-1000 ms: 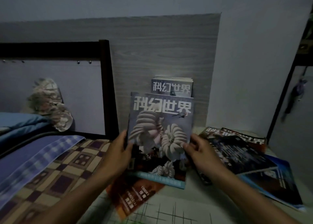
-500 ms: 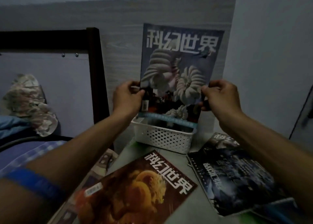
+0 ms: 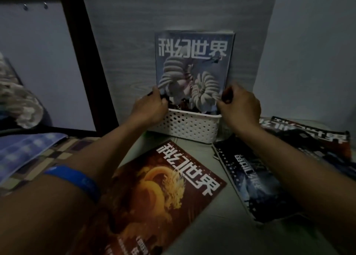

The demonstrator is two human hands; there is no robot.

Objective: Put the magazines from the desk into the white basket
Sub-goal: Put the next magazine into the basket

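Observation:
A blue-grey magazine (image 3: pixel 193 62) with pale coiled shapes on its cover stands upright in the white perforated basket (image 3: pixel 189 126) at the back of the desk, in front of other upright magazines. My left hand (image 3: pixel 150 106) pinches its lower left edge. My right hand (image 3: pixel 238 104) pinches its lower right edge, just above the basket rim. On the desk lie a red-brown magazine with a golden dragon (image 3: pixel 163 193), a dark blue magazine (image 3: pixel 256 183) and a black-and-red magazine (image 3: pixel 312 139) at the right.
A grey wood-grain panel (image 3: pixel 125 52) rises behind the basket. A dark bed frame post (image 3: pixel 92 62) stands to the left, with checked bedding (image 3: pixel 38 154) and a patterned pillow (image 3: pixel 17 100). A pale wall (image 3: pixel 312 52) closes the right side.
Both hands lifted the blue-grey magazine off the desk, raised it over the basket, then lowered it so its bottom edge now sits inside the basket.

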